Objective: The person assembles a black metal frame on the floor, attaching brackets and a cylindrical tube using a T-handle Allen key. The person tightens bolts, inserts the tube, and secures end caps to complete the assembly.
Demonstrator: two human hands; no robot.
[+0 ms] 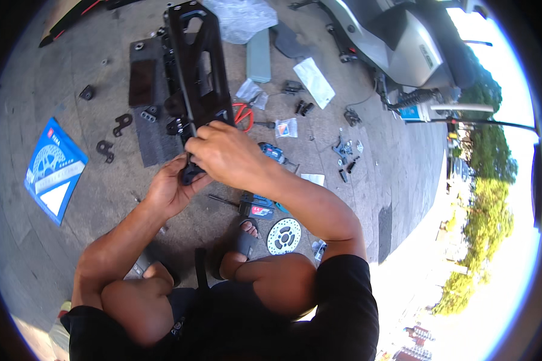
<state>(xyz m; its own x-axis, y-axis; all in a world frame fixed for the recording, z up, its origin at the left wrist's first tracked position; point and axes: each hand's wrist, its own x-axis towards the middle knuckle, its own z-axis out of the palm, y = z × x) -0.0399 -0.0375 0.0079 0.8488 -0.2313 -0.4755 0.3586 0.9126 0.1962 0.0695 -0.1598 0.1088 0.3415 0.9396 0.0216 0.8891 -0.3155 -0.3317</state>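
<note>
One long black frame part (194, 72) with angled corners and elongated openings.

A black short-sleeved top (348, 301) is worn, its right sleeve ended above the elbow, together with black shorts (226, 304). A small pale mark (177, 327) (too blurred to be made out) is borne on the dark cloth beside the left thigh. A narrow black strap (200, 269) is seen between the knees. The feet are shod in dark open-toed sandals (244, 239); forearms (117, 237) are left uncovered.
</note>
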